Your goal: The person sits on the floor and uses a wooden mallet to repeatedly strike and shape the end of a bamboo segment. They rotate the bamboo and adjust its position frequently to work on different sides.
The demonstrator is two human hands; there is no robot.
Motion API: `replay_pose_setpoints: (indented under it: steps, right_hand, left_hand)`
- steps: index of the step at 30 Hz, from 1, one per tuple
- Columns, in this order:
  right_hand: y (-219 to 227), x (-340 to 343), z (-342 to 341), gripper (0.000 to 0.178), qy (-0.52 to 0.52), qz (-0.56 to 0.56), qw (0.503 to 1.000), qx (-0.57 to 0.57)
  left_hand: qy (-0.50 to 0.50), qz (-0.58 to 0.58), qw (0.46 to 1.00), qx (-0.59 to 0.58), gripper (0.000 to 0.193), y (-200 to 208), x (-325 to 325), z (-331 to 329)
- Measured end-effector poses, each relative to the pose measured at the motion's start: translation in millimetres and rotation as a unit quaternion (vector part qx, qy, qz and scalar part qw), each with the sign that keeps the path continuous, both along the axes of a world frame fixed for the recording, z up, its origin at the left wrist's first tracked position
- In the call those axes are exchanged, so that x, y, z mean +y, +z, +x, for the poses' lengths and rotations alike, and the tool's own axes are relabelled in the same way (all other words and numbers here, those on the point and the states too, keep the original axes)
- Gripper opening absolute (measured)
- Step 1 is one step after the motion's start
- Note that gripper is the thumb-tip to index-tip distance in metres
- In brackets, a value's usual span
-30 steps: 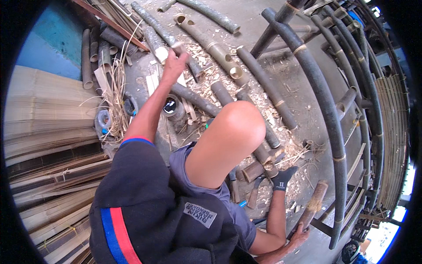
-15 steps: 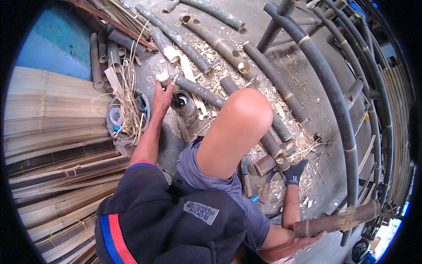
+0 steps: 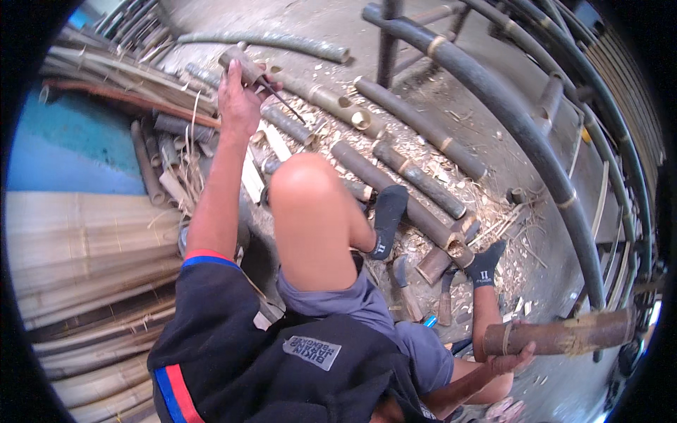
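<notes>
My left hand [image 3: 241,106] is raised at the upper left, fingers wrapped round a tool with a thick brown cylindrical handle [image 3: 242,65]. A thin dark rod [image 3: 283,103] runs from it, slanting down to the right. At the lower right my right hand [image 3: 509,361] supports a brown bamboo section [image 3: 564,334] from below. The section lies nearly level, with a scraped, fibrous pale patch beyond its middle. My bent knee [image 3: 307,187] rises between the two arms.
Bamboo poles [image 3: 419,130] lie on a floor strewn with wood shavings [image 3: 356,144]; one has cut openings. Knives with wooden handles [image 3: 409,299] lie near my socked feet [image 3: 483,264]. A dark bamboo frame [image 3: 486,67] stands at right, flattened bamboo sheets [image 3: 92,247] at left.
My left hand has lifted the tool up and away from the bamboo container, bringing its rod into view. The bamboo section in my right hand has shifted slightly. The view has turned.
</notes>
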State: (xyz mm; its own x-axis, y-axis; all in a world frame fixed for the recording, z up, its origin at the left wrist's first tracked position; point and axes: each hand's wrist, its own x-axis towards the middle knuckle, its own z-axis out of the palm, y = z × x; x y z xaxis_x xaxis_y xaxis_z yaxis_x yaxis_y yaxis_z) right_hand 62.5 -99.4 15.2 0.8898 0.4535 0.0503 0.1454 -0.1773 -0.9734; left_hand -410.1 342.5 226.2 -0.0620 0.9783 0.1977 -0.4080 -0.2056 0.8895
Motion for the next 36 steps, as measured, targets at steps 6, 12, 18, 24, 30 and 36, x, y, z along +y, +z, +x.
replay_pose_setpoints:
  steps: [6,12,18,24,30,36]
  right_hand:
    - [80,-37,-44,0.082,-0.095,0.128,0.987,0.008]
    - [144,-58,-70,0.087,-0.116,0.167,0.979,-0.009]
    - [172,-81,-64,0.085,-0.075,0.128,0.989,0.020]
    - [158,-76,-55,0.085,-0.057,-0.005,0.997,0.051]
    - [145,-52,-38,0.087,-0.013,-0.052,0.988,0.144]
    - [137,-26,-21,0.094,0.003,-0.057,0.984,0.168]
  left_hand:
    - [-0.210,-0.085,0.973,-0.042,0.039,60,31,143]
    - [-0.271,-0.087,0.959,-0.001,0.033,9,-7,314]
    - [-0.385,-0.261,0.882,0.077,0.035,-128,-176,403]
    - [-0.423,-0.188,0.875,0.142,0.049,-190,-245,415]
    - [-0.474,-0.195,0.846,0.146,0.043,-208,-239,429]
    - [-0.487,-0.246,0.829,0.127,0.029,-235,-241,427]
